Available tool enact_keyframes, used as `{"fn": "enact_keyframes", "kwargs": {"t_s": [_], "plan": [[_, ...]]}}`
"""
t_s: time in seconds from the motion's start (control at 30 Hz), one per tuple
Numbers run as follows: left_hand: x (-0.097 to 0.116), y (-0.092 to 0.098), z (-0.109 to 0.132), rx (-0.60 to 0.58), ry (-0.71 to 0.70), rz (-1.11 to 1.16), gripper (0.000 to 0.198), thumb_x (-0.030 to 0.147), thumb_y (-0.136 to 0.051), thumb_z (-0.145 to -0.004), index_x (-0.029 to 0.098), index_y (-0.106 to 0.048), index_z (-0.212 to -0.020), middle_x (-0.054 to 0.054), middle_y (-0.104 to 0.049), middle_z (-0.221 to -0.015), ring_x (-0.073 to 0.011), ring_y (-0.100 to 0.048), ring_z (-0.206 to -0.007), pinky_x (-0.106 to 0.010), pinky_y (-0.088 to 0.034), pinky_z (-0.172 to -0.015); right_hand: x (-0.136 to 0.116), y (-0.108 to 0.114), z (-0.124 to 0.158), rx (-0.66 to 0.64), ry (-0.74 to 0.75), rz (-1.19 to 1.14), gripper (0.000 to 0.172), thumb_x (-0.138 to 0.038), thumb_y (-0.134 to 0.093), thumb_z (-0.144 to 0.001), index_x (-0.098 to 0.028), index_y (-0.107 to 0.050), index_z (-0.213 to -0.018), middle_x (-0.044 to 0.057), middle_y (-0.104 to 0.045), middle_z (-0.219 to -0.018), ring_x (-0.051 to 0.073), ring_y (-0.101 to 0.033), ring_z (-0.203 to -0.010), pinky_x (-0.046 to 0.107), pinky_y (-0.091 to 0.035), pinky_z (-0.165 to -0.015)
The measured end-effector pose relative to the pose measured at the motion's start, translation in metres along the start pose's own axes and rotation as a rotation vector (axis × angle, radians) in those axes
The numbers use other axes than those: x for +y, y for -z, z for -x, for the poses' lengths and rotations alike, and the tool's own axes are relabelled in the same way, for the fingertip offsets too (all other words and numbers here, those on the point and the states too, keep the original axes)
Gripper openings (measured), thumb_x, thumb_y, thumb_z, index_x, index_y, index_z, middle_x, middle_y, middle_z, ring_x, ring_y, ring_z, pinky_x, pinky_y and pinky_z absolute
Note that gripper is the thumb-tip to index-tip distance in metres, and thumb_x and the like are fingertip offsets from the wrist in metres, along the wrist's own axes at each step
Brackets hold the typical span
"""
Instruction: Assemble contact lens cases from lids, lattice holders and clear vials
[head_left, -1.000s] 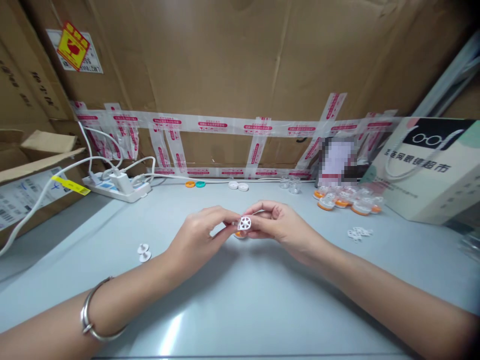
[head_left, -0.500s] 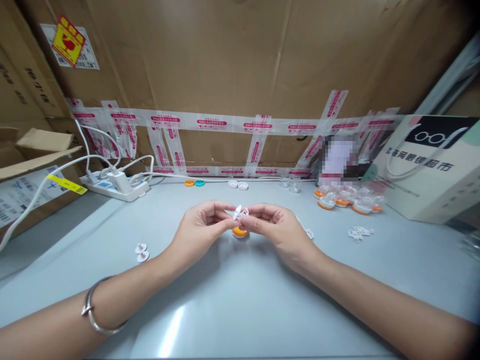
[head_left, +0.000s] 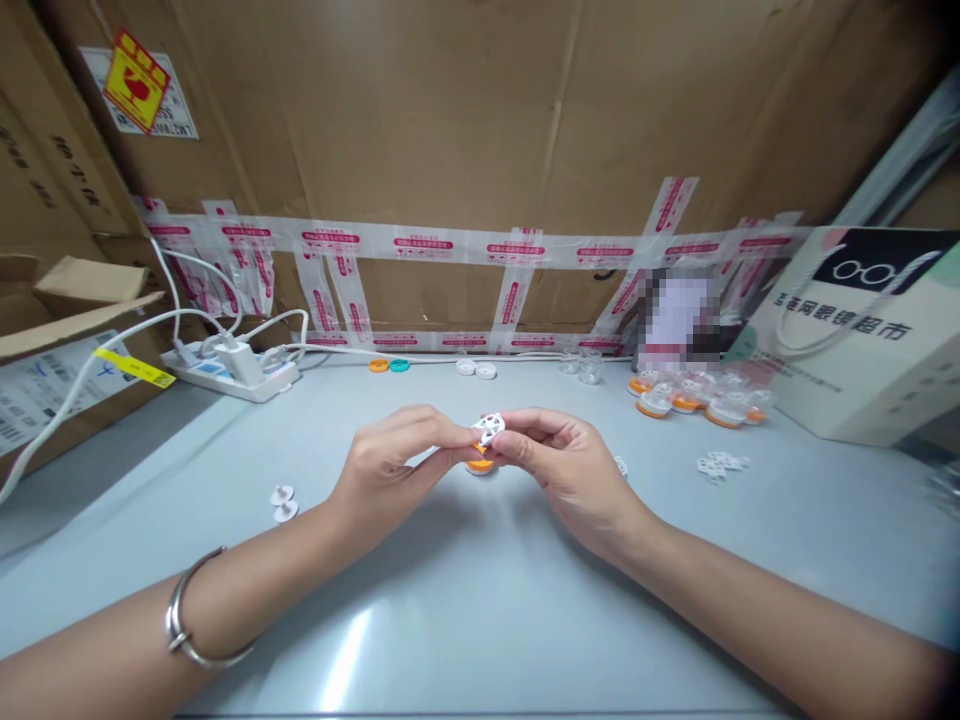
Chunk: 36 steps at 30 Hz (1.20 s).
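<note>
Over the middle of the grey table (head_left: 480, 600), my left hand (head_left: 390, 465) and my right hand (head_left: 566, 460) meet fingertip to fingertip. Both pinch a small white spoked plastic wheel (head_left: 489, 428) held between them. Just below it, an orange-bottomed round piece (head_left: 480, 464) rests on the table, partly hidden by my fingers. A silver bangle (head_left: 187, 625) circles my left wrist.
Two white button-like parts (head_left: 283, 503) lie to the left. Loose white wheels (head_left: 720, 464) and a cluster of orange-and-clear caps (head_left: 697, 398) sit right. A power strip with cables (head_left: 232, 372), orange and teal rings (head_left: 388, 366), taped cardboard wall and a paper bag (head_left: 862, 330) border the table.
The white wheel was turned between my fingertips, from face-on to edge-on and now tilted. Both hands stayed together above the orange piece, which came into sight.
</note>
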<state>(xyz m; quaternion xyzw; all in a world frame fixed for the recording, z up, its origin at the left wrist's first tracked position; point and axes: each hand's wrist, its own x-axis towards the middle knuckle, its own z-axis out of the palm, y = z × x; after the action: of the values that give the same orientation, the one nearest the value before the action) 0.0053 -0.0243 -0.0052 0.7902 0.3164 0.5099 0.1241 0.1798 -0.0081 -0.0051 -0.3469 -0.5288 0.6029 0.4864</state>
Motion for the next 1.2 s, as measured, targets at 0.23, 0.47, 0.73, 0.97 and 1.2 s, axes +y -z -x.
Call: {"fn": "enact_keyframes", "kwargs": {"t_s": [0.23,0.47,0.73,0.97,1.2], "plan": [[0.000,0.000,0.000,-0.016,-0.051,-0.016,0.019,0.009,-0.057,-0.080,0.023,-0.069,-0.083,-0.002,-0.070,-0.073,-0.0137,-0.063,-0.069,-0.026,-0.048,-0.068,0.001,0.001,0.001,-0.021,0.010,-0.020,0.018,-0.028,-0.077,-0.059,-0.022,-0.071,-0.075,0.001,-0.070,-0.071,0.015,-0.063,-0.065,0.032,-0.049,-0.069],[-0.001,0.000,0.000,-0.039,-0.094,-0.078,0.016,0.010,-0.057,-0.080,0.021,-0.068,-0.083,-0.002,-0.069,-0.074,-0.0133,-0.063,-0.069,-0.026,-0.048,-0.069,0.003,0.002,0.001,-0.021,0.006,-0.026,0.017,-0.027,-0.077,-0.060,-0.022,-0.071,-0.076,0.001,-0.070,-0.072,0.015,-0.063,-0.067,0.032,-0.048,-0.071],[-0.005,-0.001,-0.002,-0.001,-0.350,-0.241,0.013,0.005,-0.057,-0.079,0.017,-0.062,-0.079,-0.003,-0.066,-0.072,-0.0119,-0.059,-0.066,-0.025,-0.047,-0.062,-0.003,-0.001,0.006,-0.024,-0.054,-0.016,0.021,-0.030,-0.076,-0.062,-0.021,-0.071,-0.081,0.001,-0.068,-0.074,0.014,-0.060,-0.071,0.031,-0.045,-0.073],[-0.006,-0.003,0.002,0.013,-0.386,-0.342,0.011,0.004,-0.060,-0.078,0.015,-0.060,-0.080,-0.001,-0.063,-0.068,-0.0107,-0.055,-0.062,-0.026,-0.043,-0.059,-0.002,-0.003,0.009,-0.001,-0.050,-0.023,0.020,-0.028,-0.074,-0.064,-0.021,-0.070,-0.082,0.002,-0.069,-0.080,0.013,-0.060,-0.073,0.032,-0.045,-0.077],[-0.008,-0.003,0.001,-0.028,-0.454,-0.467,0.009,0.005,-0.059,-0.078,0.013,-0.059,-0.083,-0.002,-0.064,-0.070,-0.0113,-0.053,-0.063,-0.027,-0.041,-0.060,-0.003,-0.003,0.010,0.021,-0.078,-0.014,0.022,-0.028,-0.074,-0.065,-0.020,-0.071,-0.085,0.002,-0.071,-0.080,0.013,-0.060,-0.074,0.030,-0.046,-0.078]]}}
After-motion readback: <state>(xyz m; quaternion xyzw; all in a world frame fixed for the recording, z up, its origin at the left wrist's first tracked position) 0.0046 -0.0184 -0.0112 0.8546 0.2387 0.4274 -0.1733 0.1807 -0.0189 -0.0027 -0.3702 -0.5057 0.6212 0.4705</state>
